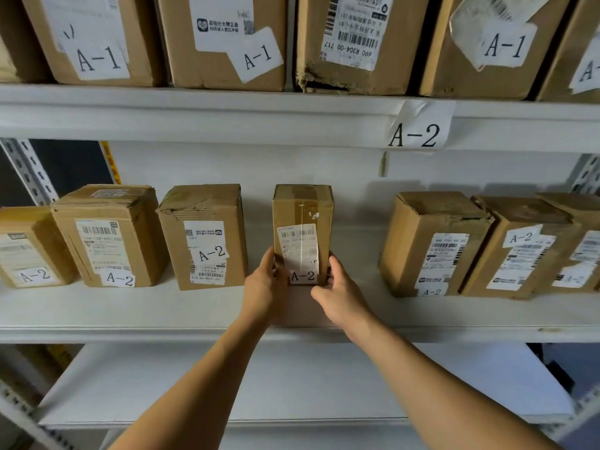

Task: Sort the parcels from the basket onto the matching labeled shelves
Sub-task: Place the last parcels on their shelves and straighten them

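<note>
A tall narrow cardboard parcel (303, 216) marked A-2 stands upright on the middle shelf (162, 315), in the gap between other parcels. My left hand (264, 284) holds its lower left side. My right hand (337, 292) holds its lower right corner, fingers curled against the front edge. A paper label (418, 131) reading A-2 is taped to the shelf beam above. The basket is out of view.
Several A-2 parcels stand to the left (204, 235) and right (433, 243) on the same shelf. The upper shelf carries several A-1 boxes (224, 40). A lower white shelf (292, 394) lies beneath my arms. Perforated metal uprights (31, 170) frame the rack.
</note>
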